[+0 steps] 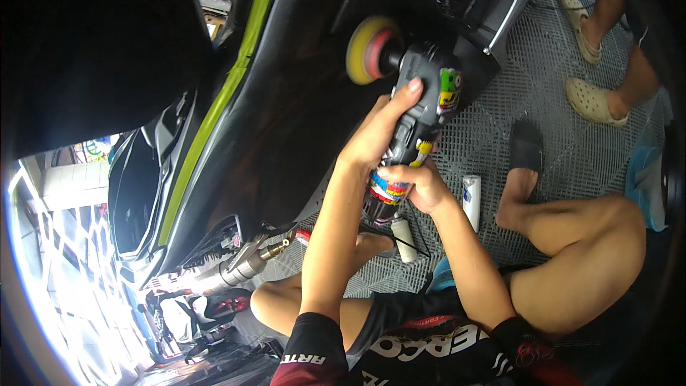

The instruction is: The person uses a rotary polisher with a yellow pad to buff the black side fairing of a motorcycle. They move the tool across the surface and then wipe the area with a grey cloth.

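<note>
Both my hands are closed around a black cordless polisher (423, 93) with colourful stickers on its body. My left hand (382, 129) grips it near the head, thumb laid along the casing. Further back, my right hand (420, 180) wraps the handle. A round yellow and red foam pad (370, 50) is fitted to the polisher and looks smeared by motion. The pad's face is turned to the glossy black body panel (300, 121) of a motorcycle or scooter; whether it touches cannot be told. A yellow-green stripe (214, 111) runs along the bodywork.
On the grey grid floor mat (479, 121) stand or lie a white bottle (471, 202) and a cream bottle (404, 239). A metal exhaust (246, 268) sits below the bodywork. Another person's feet in beige clogs (593, 100) are at the upper right, near a black slipper (527, 144).
</note>
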Available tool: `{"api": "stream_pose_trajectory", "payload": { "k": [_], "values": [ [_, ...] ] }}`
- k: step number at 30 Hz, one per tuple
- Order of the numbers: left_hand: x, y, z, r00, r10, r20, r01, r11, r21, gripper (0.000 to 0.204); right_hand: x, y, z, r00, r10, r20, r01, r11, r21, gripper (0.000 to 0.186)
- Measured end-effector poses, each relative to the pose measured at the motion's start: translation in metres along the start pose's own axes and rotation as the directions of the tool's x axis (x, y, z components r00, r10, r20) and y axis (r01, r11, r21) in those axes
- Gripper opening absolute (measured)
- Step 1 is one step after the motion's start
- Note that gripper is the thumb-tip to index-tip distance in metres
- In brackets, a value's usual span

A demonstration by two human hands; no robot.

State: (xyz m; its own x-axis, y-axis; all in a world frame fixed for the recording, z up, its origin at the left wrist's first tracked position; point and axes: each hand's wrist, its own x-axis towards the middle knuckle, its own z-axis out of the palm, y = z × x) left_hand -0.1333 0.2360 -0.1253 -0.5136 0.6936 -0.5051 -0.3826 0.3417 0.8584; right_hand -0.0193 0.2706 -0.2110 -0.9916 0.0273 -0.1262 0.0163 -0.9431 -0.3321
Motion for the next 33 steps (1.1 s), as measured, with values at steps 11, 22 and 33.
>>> {"api": "stream_pose_trajectory", "payload": {
  "k": [11,22,33],
  "values": [
    [-0.083,-0.027,0.003,0.846,0.502,-0.182,-0.469,0.537,-0.701,0.126,-0.027,-0.023,0.056,0.990,-0.062,0.123,0.138,0.491,-0.860,0.056],
    [-0.008,-0.022,0.026,0.953,0.293,0.082,-0.196,0.800,-0.567,0.106,-0.022,-0.052,0.008,0.975,-0.219,0.021,0.201,0.850,-0.486,0.081],
    [0.028,-0.021,0.052,0.983,0.166,0.071,-0.108,0.856,-0.505,0.090,-0.023,-0.067,-0.029,0.987,-0.109,-0.118,0.065,0.943,-0.326,0.088]
  ]
}}
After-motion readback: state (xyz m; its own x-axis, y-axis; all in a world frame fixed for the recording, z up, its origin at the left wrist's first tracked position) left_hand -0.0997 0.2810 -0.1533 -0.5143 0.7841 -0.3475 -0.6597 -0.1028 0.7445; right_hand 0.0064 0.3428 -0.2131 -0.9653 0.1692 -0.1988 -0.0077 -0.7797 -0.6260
